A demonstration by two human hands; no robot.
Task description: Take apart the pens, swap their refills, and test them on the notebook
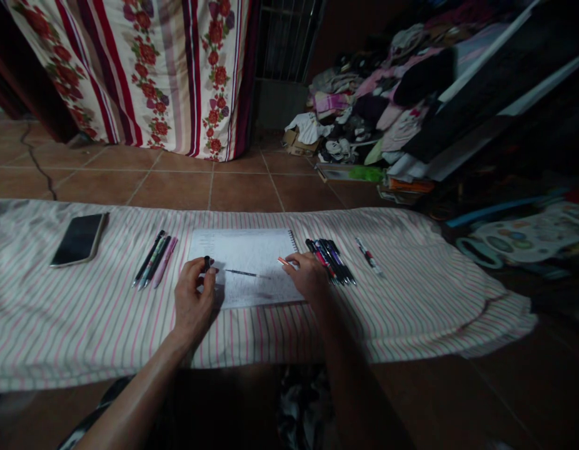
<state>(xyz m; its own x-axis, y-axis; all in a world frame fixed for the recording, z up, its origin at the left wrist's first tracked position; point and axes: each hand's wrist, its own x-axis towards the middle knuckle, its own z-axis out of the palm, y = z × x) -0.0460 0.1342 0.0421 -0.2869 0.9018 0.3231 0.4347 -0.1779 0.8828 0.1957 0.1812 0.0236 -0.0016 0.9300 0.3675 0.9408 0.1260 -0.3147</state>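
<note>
My left hand is closed over the left side of a spiral notebook, pinching a short black pen part between thumb and fingers. At the notebook's right side, my right hand is closed on a small orange pen part, its tip pointing left. Between the two hands a thin pen refill lies on the page, dark at its left and paler to the right. Faint writing covers the sheet. The exact shape of both held parts is partly hidden by my fingers.
Several pens lie left of the notebook, and several dark pens to its right. One patterned pen lies farther right. A phone rests on the striped cloth. Beyond are a floral curtain and heaped clothes.
</note>
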